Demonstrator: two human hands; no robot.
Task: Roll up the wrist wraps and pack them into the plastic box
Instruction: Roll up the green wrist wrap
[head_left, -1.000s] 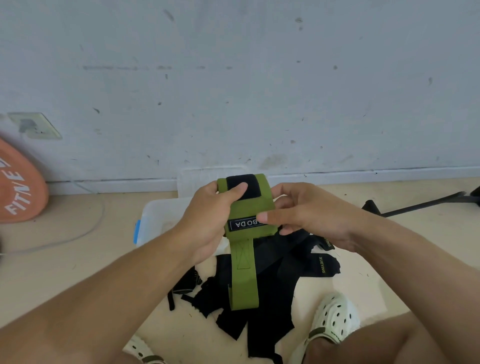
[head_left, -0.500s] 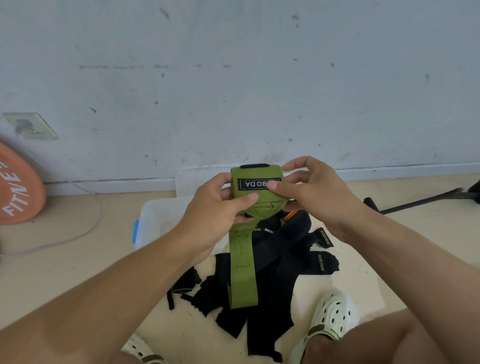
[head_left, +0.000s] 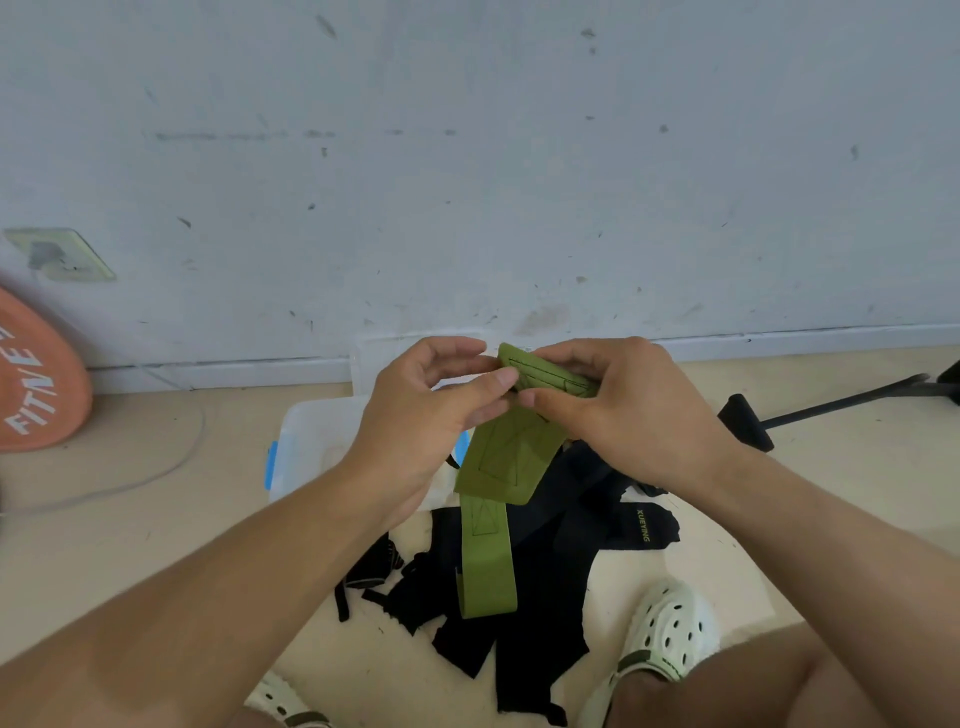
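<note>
We hold the green wrap (head_left: 506, 457) in the air over the floor, barely begun: only its top end is folded, its long axis running from the hands down toward us, tail hanging free. Our left hand (head_left: 431, 410) and right hand (head_left: 618, 405) both pinch that folded end. The black wraps (head_left: 540, 571) lie unrolled on the floor; the box (head_left: 311, 441) by the wall looks unfilled.

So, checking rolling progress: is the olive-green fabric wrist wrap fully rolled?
No. Both hands grip its top; the olive-green fabric wrist wrap otherwise hangs unrolled.
</note>
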